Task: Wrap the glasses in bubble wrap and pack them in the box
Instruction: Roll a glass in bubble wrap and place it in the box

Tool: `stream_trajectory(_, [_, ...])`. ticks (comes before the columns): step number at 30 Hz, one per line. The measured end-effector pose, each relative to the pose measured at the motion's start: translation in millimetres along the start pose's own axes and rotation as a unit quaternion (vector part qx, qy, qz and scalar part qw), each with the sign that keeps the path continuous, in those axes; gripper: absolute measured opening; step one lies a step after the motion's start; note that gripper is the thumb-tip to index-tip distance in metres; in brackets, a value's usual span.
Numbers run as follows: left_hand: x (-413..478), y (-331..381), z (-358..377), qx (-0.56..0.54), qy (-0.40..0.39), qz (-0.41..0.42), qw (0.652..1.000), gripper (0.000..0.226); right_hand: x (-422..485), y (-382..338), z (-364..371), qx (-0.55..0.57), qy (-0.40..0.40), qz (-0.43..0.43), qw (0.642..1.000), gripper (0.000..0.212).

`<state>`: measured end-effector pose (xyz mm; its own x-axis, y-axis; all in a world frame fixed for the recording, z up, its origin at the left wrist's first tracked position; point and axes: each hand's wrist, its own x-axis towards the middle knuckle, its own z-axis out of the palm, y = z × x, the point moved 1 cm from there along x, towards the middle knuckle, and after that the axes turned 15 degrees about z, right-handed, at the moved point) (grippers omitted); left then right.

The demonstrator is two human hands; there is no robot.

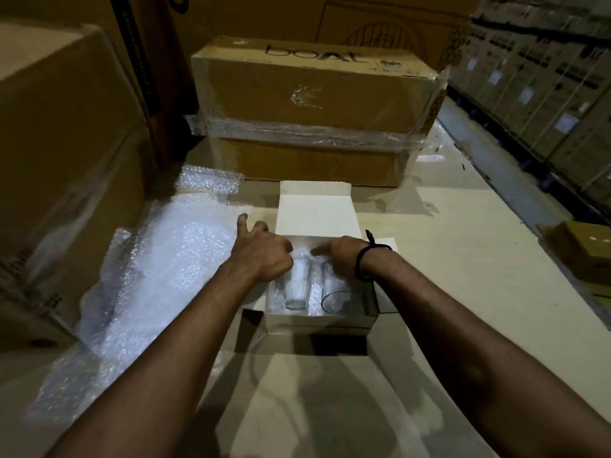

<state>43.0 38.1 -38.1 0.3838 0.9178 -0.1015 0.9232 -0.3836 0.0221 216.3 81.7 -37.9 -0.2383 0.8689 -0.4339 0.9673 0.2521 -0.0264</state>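
A small white box (317, 320) stands open on the floor in front of me, its lid (315, 214) folded back. Inside lie two clear glasses, one on the left (296, 290) and one on the right (335, 297), with bubble wrap tucked around and into them. My left hand (261, 251) rests on the box's left rim, fingers partly spread, touching the wrap over the left glass. My right hand (342, 254) reaches in from the right, fingers pressed on the wrap at the top of the glasses. A black band circles that wrist.
A large loose sheet of bubble wrap (158, 276) covers the floor to the left. Big cardboard cartons stand on the left (59, 160) and straight ahead (314, 110). A small brown box (585, 249) sits at the right, with stacked cartons (545, 77) behind.
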Motion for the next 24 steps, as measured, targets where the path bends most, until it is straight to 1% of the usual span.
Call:
stream_trajectory(2, [2.2, 2.0, -1.3, -0.014, -0.032, 0.005, 0.999, 0.043, 1.5, -1.8, -0.7, -0.011, -0.005, 0.0, 1.0, 0.063])
stream_trajectory(3, [1.1, 1.1, -2.2, -0.022, -0.025, 0.005, 0.999, 0.046, 0.8, -0.6, -2.5, -0.009, -0.004, 0.004, 1.0, 0.062])
stream_trajectory(4, [-1.7, -0.4, -3.6, -0.027, 0.001, 0.005, 1.0, 0.049, -1.0, 2.3, -5.4, -0.005, 0.006, 0.009, 1.0, 0.061])
stream_trajectory(6, [-9.1, -4.9, -4.8, -0.015, 0.088, 0.01, 0.996, 0.058, -5.6, 11.6, -13.4, 0.001, 0.041, 0.02, 0.999, 0.056])
stream_trajectory(7, [-12.8, -6.6, -4.0, -0.001, 0.12, 0.014, 0.993, 0.059, -7.2, 17.0, -16.5, -0.002, 0.049, 0.029, 0.998, 0.053])
stream_trajectory(8, [-16.0, -7.3, -3.1, 0.013, 0.124, 0.019, 0.992, 0.059, -9.9, 20.9, -19.0, -0.014, 0.05, 0.038, 0.998, 0.051])
stream_trajectory(10, [-17.7, -5.0, -1.0, 0.034, 0.061, 0.028, 0.997, 0.059, -13.5, 23.2, -20.3, -0.077, 0.032, 0.05, 0.995, 0.046])
stream_trajectory(13, [-8.2, 4.3, 0.5, 0.053, -0.039, 0.022, 0.998, 0.051, -11.0, 16.1, -10.3, -0.179, 0.011, 0.041, 0.983, 0.039])
stream_trajectory(15, [-1.1, 8.8, -3.3, 0.058, -0.076, 0.016, 0.995, 0.046, -7.7, 14.6, -8.3, -0.186, -0.011, 0.038, 0.982, 0.04])
stream_trajectory(16, [0.4, 9.5, -5.5, 0.054, -0.082, 0.012, 0.995, 0.045, -9.0, 14.5, -10.3, -0.181, -0.02, 0.037, 0.982, 0.04])
stream_trajectory(17, [0.5, 8.8, -7.8, 0.043, -0.071, 0.009, 0.997, 0.046, -9.7, 14.8, -13.3, -0.174, -0.02, 0.037, 0.984, 0.041])
stream_trajectory(18, [-1.1, 7.7, -10.1, 0.031, -0.042, 0.008, 0.999, 0.049, -10.4, 15.4, -16.3, -0.166, -0.006, 0.034, 0.985, 0.043])
stream_trajectory(20, [-6.0, 6.3, -10.7, 0.022, 0.044, 0.028, 0.998, 0.053, -14.6, 15.5, -19.8, -0.131, 0.036, 0.024, 0.99, 0.051])
stream_trajectory(21, [-8.6, 7.1, -9.1, 0.025, 0.067, 0.046, 0.996, 0.054, -16.4, 14.1, -19.0, -0.109, 0.045, 0.017, 0.993, 0.056])
stream_trajectory(22, [-10.3, 8.8, -6.6, 0.028, 0.064, 0.059, 0.996, 0.054, -17.7, 11.2, -16.6, -0.092, 0.04, 0.006, 0.995, 0.058])
stream_trajectory(24, [-9.5, 11.6, -0.6, 0.027, 0.034, 0.064, 0.997, 0.048, -13.8, 4.2, -8.5, -0.083, 0.018, -0.008, 0.996, 0.057])
